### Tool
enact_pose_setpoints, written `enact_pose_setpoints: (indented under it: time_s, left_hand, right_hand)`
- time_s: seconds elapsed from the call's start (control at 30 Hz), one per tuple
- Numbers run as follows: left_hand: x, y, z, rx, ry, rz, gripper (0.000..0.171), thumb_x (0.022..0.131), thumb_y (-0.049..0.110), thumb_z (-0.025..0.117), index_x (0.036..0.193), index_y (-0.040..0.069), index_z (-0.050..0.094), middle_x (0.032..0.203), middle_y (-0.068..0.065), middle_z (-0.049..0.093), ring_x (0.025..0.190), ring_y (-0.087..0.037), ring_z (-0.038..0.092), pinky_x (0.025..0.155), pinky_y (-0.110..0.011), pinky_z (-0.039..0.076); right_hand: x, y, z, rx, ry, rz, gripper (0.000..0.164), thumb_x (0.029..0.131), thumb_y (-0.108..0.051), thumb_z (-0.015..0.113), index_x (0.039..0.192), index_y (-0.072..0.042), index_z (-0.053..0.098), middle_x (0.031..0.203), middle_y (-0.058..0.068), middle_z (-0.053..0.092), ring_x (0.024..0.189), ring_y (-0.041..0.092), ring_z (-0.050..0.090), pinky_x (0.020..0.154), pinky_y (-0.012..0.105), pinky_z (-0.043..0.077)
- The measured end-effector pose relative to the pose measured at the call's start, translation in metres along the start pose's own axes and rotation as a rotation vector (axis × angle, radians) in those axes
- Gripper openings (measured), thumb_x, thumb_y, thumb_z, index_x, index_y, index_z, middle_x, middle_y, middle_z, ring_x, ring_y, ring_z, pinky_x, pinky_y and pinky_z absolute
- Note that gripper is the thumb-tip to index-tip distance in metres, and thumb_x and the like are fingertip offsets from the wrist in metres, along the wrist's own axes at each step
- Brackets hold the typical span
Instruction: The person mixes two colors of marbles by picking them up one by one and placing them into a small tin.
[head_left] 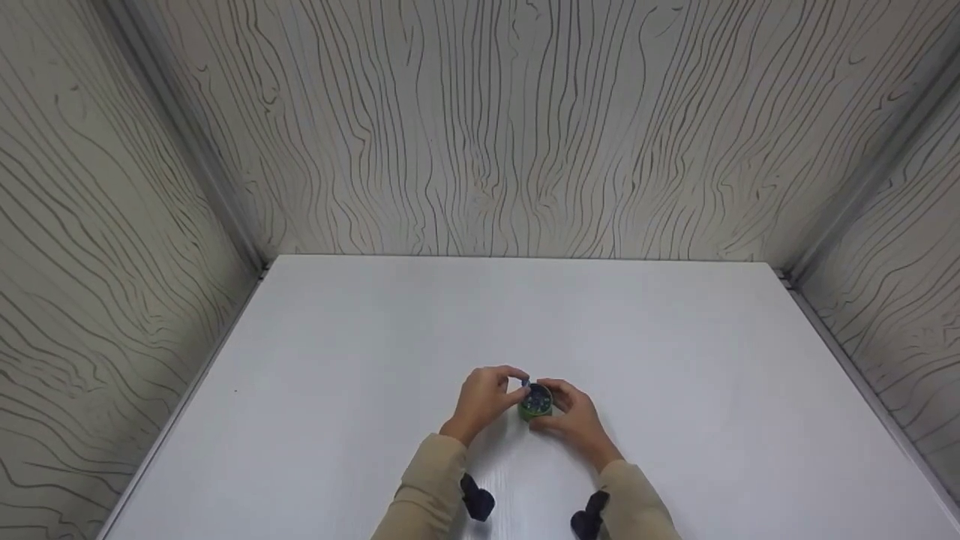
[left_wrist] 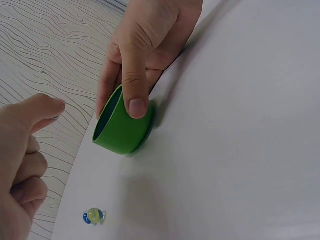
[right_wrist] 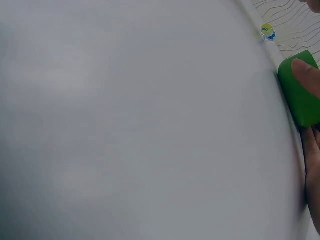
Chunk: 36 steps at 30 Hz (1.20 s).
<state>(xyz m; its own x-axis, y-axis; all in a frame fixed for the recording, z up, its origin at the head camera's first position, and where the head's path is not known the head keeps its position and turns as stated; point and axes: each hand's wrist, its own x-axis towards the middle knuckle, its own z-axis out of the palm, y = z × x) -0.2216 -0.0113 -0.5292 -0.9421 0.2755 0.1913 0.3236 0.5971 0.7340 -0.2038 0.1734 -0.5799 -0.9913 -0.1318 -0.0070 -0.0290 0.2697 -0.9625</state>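
Observation:
In the head view my right hand [head_left: 574, 420] grips a small round green cup [head_left: 535, 413] from its right side, thumb at the near side and fingers round the far side. Small glassy blue marbles [head_left: 537, 399] lie inside the cup. My left hand [head_left: 484, 397] pinches a small bluish marble [head_left: 526, 383] between thumb and index finger, right at the cup's left rim. The left wrist view has the right thumb [left_wrist: 136, 95] pressed on the cup's green wall. A blue and a yellow marble [left_wrist: 94, 215] sit close together on the white table.
The white table [head_left: 360, 337] spreads out around both hands. Pale wood-grain panels [head_left: 480, 135] stand at its back and sides. A black wrist camera [head_left: 480, 504] sits on the left sleeve, another black camera [head_left: 587, 521] on the right.

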Motion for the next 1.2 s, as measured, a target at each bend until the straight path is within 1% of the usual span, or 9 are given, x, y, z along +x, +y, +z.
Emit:
enact_pose_setpoints:
  time_s: [0.07, 0.27, 0.47, 0.83, 0.9, 0.97, 1.07, 1.13, 1.2]
  left_hand:
    - [0.000, 0.000, 0.001, 0.008, -0.004, 0.008, 0.020, 0.085, 0.021, 0.072, 0.103, 0.013, 0.075, 0.058, 0.012, 0.034, 0.051, 0.000, 0.028, 0.049, -0.014, 0.024]
    - [0.002, 0.000, 0.004, 0.018, -0.010, 0.044, 0.019, 0.085, 0.020, 0.071, 0.101, 0.012, 0.075, 0.055, 0.012, 0.031, 0.047, 0.001, 0.024, 0.047, -0.014, 0.022]
    - [0.001, 0.001, 0.007, 0.005, -0.017, 0.028, 0.018, 0.084, 0.019, 0.072, 0.100, 0.011, 0.075, 0.056, 0.012, 0.034, 0.048, 0.001, 0.027, 0.047, -0.015, 0.023]
    - [0.001, 0.000, 0.013, 0.067, -0.039, 0.016, 0.020, 0.083, 0.019, 0.072, 0.101, 0.012, 0.075, 0.060, 0.011, 0.039, 0.052, 0.000, 0.030, 0.050, -0.015, 0.024]
    - [0.001, -0.001, 0.014, 0.090, -0.040, 0.027, 0.020, 0.083, 0.019, 0.073, 0.101, 0.012, 0.075, 0.060, 0.010, 0.042, 0.053, 0.000, 0.031, 0.051, -0.016, 0.025]
    - [0.002, -0.001, 0.015, 0.114, -0.046, 0.021, 0.020, 0.083, 0.020, 0.073, 0.102, 0.014, 0.075, 0.061, 0.009, 0.048, 0.054, -0.001, 0.032, 0.055, -0.017, 0.028]
    - [0.001, -0.001, 0.017, 0.159, -0.044, 0.035, 0.020, 0.082, 0.020, 0.074, 0.101, 0.015, 0.076, 0.070, 0.005, 0.064, 0.058, -0.002, 0.037, 0.063, -0.021, 0.036]
    - [0.000, 0.000, 0.018, 0.161, -0.052, 0.037, 0.021, 0.082, 0.020, 0.073, 0.102, 0.015, 0.076, 0.081, 0.001, 0.073, 0.063, -0.003, 0.045, 0.070, -0.023, 0.043]
    - [0.000, 0.000, 0.018, 0.160, -0.056, 0.050, 0.021, 0.083, 0.019, 0.073, 0.103, 0.014, 0.075, 0.093, -0.001, 0.076, 0.072, -0.006, 0.057, 0.077, -0.026, 0.050]
  right_hand:
    - [0.000, 0.001, 0.000, -0.001, 0.001, -0.006, 0.063, 0.072, -0.011, 0.082, 0.128, -0.003, 0.055, 0.136, 0.019, 0.057, 0.132, 0.036, 0.050, 0.110, 0.044, 0.039]
    - [0.001, 0.003, 0.000, -0.006, -0.013, -0.055, 0.063, 0.073, -0.008, 0.081, 0.128, 0.003, 0.054, 0.134, 0.024, 0.056, 0.131, 0.040, 0.050, 0.108, 0.041, 0.042]
    - [0.001, 0.002, 0.000, 0.012, -0.009, -0.054, 0.062, 0.072, -0.007, 0.081, 0.128, 0.002, 0.055, 0.134, 0.023, 0.057, 0.131, 0.039, 0.050, 0.109, 0.039, 0.041]
    - [0.001, 0.000, 0.000, 0.019, -0.007, -0.045, 0.061, 0.074, -0.007, 0.080, 0.129, 0.001, 0.054, 0.134, 0.021, 0.057, 0.131, 0.037, 0.051, 0.108, 0.039, 0.041]
    - [0.001, 0.000, -0.001, 0.022, -0.003, -0.042, 0.061, 0.073, -0.007, 0.080, 0.128, 0.001, 0.054, 0.134, 0.021, 0.057, 0.131, 0.037, 0.051, 0.108, 0.039, 0.041]
    - [0.001, 0.000, -0.001, 0.017, -0.003, -0.042, 0.061, 0.074, -0.008, 0.081, 0.128, 0.001, 0.055, 0.134, 0.020, 0.057, 0.131, 0.036, 0.052, 0.108, 0.039, 0.041]
    - [0.001, 0.000, -0.001, 0.020, -0.010, -0.036, 0.061, 0.073, -0.008, 0.081, 0.128, 0.001, 0.055, 0.134, 0.021, 0.057, 0.131, 0.037, 0.051, 0.109, 0.039, 0.041]
    - [0.001, 0.001, -0.001, 0.021, -0.019, -0.044, 0.061, 0.074, -0.007, 0.080, 0.129, 0.002, 0.054, 0.135, 0.022, 0.057, 0.132, 0.038, 0.050, 0.109, 0.040, 0.041]
    - [0.001, 0.001, -0.001, 0.023, -0.025, -0.047, 0.061, 0.074, -0.005, 0.079, 0.129, 0.004, 0.053, 0.135, 0.024, 0.056, 0.132, 0.040, 0.049, 0.110, 0.040, 0.040]
